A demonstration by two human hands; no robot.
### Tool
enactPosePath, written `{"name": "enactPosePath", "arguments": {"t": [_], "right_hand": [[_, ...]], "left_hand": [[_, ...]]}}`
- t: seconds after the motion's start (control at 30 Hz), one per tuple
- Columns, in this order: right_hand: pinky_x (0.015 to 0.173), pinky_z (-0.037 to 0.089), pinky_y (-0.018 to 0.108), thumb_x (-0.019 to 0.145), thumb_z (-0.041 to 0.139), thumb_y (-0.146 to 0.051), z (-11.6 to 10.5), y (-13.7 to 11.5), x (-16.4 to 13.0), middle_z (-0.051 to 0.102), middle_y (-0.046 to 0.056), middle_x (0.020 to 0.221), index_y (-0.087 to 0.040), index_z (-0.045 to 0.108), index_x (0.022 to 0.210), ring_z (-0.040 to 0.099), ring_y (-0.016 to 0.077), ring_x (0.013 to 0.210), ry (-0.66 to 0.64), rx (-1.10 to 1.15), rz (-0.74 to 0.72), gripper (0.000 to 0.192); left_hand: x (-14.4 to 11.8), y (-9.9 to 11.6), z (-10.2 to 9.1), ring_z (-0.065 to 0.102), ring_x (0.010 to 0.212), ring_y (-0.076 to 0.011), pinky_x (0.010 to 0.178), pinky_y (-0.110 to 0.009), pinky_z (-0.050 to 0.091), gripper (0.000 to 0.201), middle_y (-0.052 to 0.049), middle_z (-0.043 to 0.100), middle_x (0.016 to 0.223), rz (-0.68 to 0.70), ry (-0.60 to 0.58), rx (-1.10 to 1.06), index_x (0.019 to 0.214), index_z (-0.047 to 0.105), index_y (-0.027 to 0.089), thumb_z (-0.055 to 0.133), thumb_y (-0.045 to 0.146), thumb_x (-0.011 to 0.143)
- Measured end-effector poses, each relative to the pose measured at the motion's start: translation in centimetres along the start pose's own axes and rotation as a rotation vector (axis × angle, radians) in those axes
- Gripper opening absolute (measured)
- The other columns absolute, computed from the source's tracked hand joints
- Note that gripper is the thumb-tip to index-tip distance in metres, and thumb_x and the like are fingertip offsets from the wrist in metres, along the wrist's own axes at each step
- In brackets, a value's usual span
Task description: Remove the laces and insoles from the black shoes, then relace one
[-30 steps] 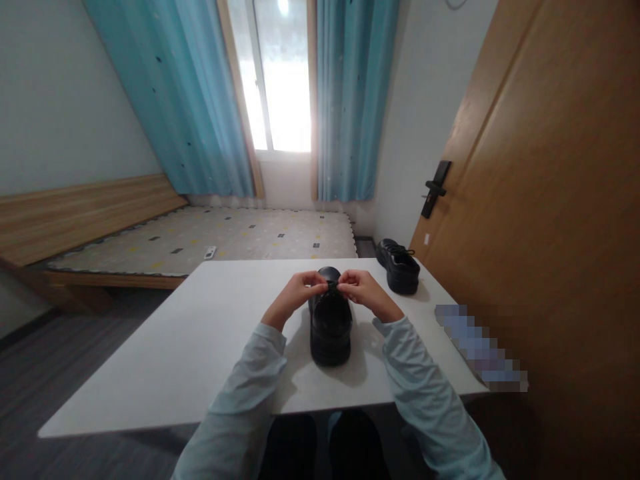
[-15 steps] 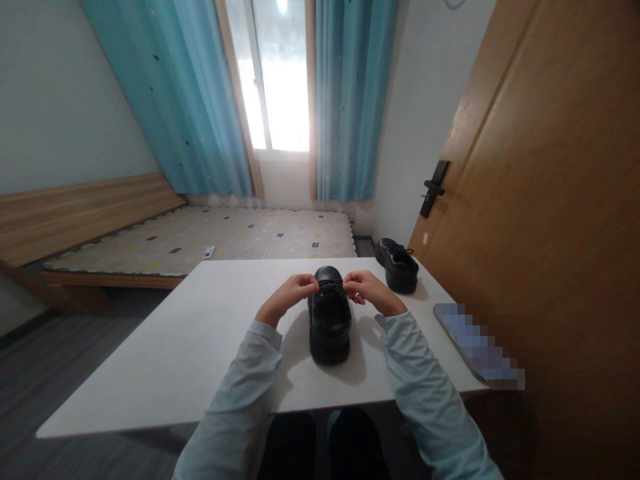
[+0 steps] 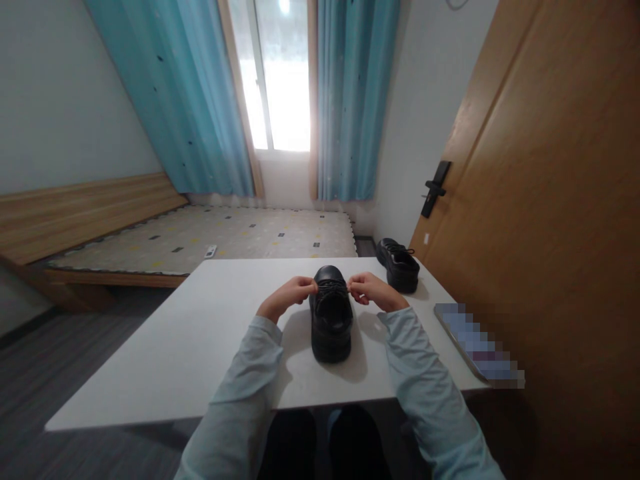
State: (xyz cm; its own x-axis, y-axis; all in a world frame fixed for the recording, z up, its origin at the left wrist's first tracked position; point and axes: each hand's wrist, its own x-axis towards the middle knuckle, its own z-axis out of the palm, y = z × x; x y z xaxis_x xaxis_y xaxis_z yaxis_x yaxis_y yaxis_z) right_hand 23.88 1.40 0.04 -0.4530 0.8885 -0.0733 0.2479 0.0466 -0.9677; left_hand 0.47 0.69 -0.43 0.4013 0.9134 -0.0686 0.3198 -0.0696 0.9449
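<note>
Lacing step in hand, judging by the pose: black shoe [image 3: 331, 319] stands upright mid-desk [image 3: 200, 333], heel toward the person, toe pointing to the window. Left hand [image 3: 290, 297] and right hand [image 3: 373, 292] sit on either side of the lace area [image 3: 332, 288], fingertips pinched in at the top of the tongue. Each grip looks clenched on a lace end, thumb against forefinger; the laces themselves are too thin and dark to make out between the fingers, so that is a judgement. Both wrists hover just above the desk, sleeves resting near the near edge.

Next move, as a guess: needs even tension on both ends, pulling outward and keeping the shoe from sliding or tipping, since nothing else pins it down. Fine pinch work, small motions.

Second shoe [image 3: 399, 265] sits at the far right corner of the desk, well apart from the hands, untouched. Blurred flat item [image 3: 477, 343] lies at the right edge. Bed [image 3: 200, 240] and curtains [image 3: 350, 100] behind.

Versus a second ago: hands were nearly touching over the laces, now they are spread apart to the sides of the shoe, wider than at half a second ago too. Shoe keeps roughly the same spot and heading. Second shoe has not moved.
</note>
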Motion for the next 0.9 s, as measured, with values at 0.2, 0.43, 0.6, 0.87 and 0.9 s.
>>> {"name": "enactPosePath", "arguments": {"t": [0.2, 0.43, 0.6, 0.87, 0.9], "right_hand": [[0.037, 0.02, 0.017, 0.065, 0.051, -0.021, -0.22, 0.25, 0.03, 0.043, -0.007, 0.043, -0.014, 0.054, 0.063, 0.036, 0.0044, 0.037, -0.033, 0.009, 0.023, 0.007], [0.036, 0.019, 0.017, 0.063, 0.053, -0.022, -0.22, 0.34, 0.06, 0.041, -0.008, 0.044, -0.015, 0.053, 0.062, 0.035, 0.0042, 0.038, -0.046, 0.023, 0.054, 0.007], [0.036, 0.02, 0.018, 0.061, 0.055, -0.021, -0.22, 0.33, 0.09, 0.04, -0.008, 0.042, -0.015, 0.052, 0.058, 0.034, 0.0042, 0.038, -0.047, 0.027, 0.083, 0.008], [0.035, 0.017, 0.019, 0.061, 0.057, -0.022, -0.45, 0.62, 0.15, 0.037, -0.009, 0.037, -0.016, 0.049, 0.053, 0.029, 0.0038, 0.034, -0.051, 0.009, 0.082, 0.013], [0.035, 0.017, 0.019, 0.062, 0.057, -0.021, -0.45, 0.58, 0.13, 0.037, -0.008, 0.036, -0.016, 0.048, 0.052, 0.029, 0.0038, 0.034, -0.045, -0.004, 0.084, 0.014]], "left_hand": [[0.07, -0.21, -0.19, 0.033, 0.053, -0.0081, 0.049, -0.022, 0.023, 0.024, 0.005, 0.039, 0.059, 0.019, -0.009, 0.017, 0.065, 0.052, 0.016, 0.056, 0.039, 0.067], [-0.02, -0.15, -0.27, 0.036, 0.054, -0.0096, 0.05, -0.022, 0.025, 0.027, 0.004, 0.042, 0.058, -0.021, 0.005, 0.068, 0.063, 0.054, 0.016, 0.057, 0.043, 0.066], [0.01, -0.53, -0.46, 0.036, 0.056, -0.0108, 0.05, -0.022, 0.025, 0.031, 0.002, 0.043, 0.058, -0.072, -0.015, 0.065, 0.065, 0.057, 0.016, 0.059, 0.046, 0.064], [-0.05, -0.71, -0.68, 0.037, 0.056, -0.0107, 0.049, -0.022, 0.026, 0.031, 0.002, 0.046, 0.058, -0.078, -0.019, 0.068, 0.063, 0.06, 0.015, 0.062, 0.046, 0.063], [-0.09, -0.64, -0.65, 0.037, 0.055, -0.0108, 0.049, -0.022, 0.026, 0.031, 0.002, 0.046, 0.057, -0.075, -0.015, 0.068, 0.062, 0.06, 0.015, 0.062, 0.046, 0.063]]}}
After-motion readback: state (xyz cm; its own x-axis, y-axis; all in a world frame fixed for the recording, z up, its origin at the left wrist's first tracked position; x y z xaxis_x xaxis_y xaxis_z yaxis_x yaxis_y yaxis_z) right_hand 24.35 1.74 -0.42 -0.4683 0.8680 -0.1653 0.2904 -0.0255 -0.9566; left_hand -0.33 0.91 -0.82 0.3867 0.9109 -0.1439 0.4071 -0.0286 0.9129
